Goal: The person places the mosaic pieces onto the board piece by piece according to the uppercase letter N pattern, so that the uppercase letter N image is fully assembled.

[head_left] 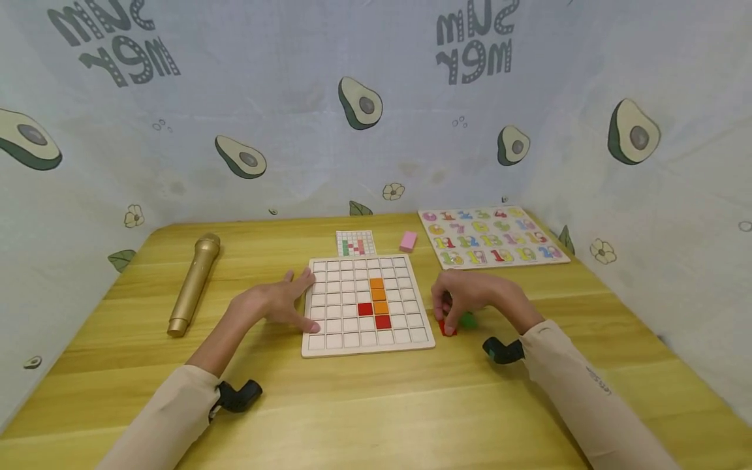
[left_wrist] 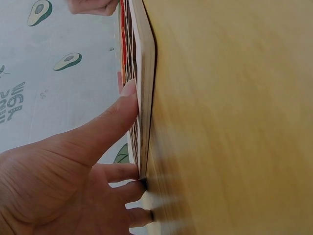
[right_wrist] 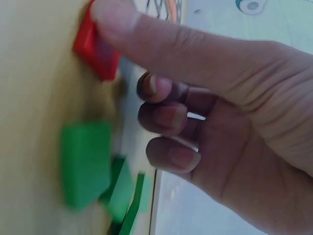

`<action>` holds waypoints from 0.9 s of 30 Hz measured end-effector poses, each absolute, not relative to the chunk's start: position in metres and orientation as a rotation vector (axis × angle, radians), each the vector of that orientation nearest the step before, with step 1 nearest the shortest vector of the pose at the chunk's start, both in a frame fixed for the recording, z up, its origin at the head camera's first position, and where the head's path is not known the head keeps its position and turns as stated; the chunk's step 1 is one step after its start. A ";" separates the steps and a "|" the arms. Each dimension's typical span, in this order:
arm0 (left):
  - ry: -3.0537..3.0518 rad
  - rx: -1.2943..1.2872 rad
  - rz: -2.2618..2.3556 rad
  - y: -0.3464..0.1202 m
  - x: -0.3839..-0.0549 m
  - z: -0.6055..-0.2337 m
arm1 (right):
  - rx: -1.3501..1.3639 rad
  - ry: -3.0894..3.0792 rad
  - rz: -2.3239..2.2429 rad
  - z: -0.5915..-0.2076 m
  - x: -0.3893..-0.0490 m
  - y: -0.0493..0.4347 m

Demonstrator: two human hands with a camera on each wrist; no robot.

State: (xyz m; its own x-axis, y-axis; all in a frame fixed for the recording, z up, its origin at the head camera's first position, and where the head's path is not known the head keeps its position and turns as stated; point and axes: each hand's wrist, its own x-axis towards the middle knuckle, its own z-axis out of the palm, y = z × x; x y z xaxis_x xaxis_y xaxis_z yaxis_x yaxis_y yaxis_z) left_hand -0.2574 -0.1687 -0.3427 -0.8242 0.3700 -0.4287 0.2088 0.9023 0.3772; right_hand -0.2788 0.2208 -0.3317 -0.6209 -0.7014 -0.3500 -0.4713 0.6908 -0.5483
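Note:
A white square grid board [head_left: 335, 339] lies on the table with several red and orange tiles [head_left: 378, 295] in its cells. My left hand [head_left: 276, 303] rests on its left edge with fingers spread; in the left wrist view the thumb [left_wrist: 110, 125] presses the top face. Just right of the board, my right hand [head_left: 470, 295] pinches a red square tile [head_left: 448, 328] low at the tabletop. The right wrist view shows the thumb across this red tile [right_wrist: 100, 56] and the other fingers curled. Several green tiles [right_wrist: 85, 164] lie beside it, mostly hidden from the head view.
Behind the board lie a small printed pattern card [head_left: 355, 243] and a pink block [head_left: 408, 241]. A number puzzle board [head_left: 493, 236] sits at the back right. On the left is a gold microphone [head_left: 194, 284]. An avocado-print cloth [head_left: 305, 176] hangs behind the table.

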 end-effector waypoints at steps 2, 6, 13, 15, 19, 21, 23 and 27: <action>2.556 0.422 0.433 -0.169 -0.258 -0.343 | -0.876 2.339 -0.526 -0.330 -0.283 0.214; 2.554 0.425 0.442 -0.169 -0.258 -0.344 | -0.852 2.344 -0.475 -0.329 -0.290 0.206; 2.549 0.419 0.446 -0.170 -0.257 -0.343 | -0.868 2.319 -0.470 -0.330 -0.293 0.202; 2.550 0.416 0.445 -0.170 -0.257 -0.343 | -0.886 2.317 -0.475 -0.330 -0.293 0.202; 2.560 0.415 0.441 -0.169 -0.258 -0.342 | -0.907 2.322 -0.478 -0.329 -0.294 0.203; 2.563 0.413 0.437 -0.169 -0.258 -0.343 | -0.908 2.330 -0.478 -0.329 -0.295 0.203; 2.561 0.409 0.433 -0.169 -0.258 -0.343 | -0.921 2.327 -0.475 -0.329 -0.295 0.202; 2.558 0.401 0.433 -0.169 -0.257 -0.343 | -0.911 2.351 -0.460 -0.329 -0.294 0.202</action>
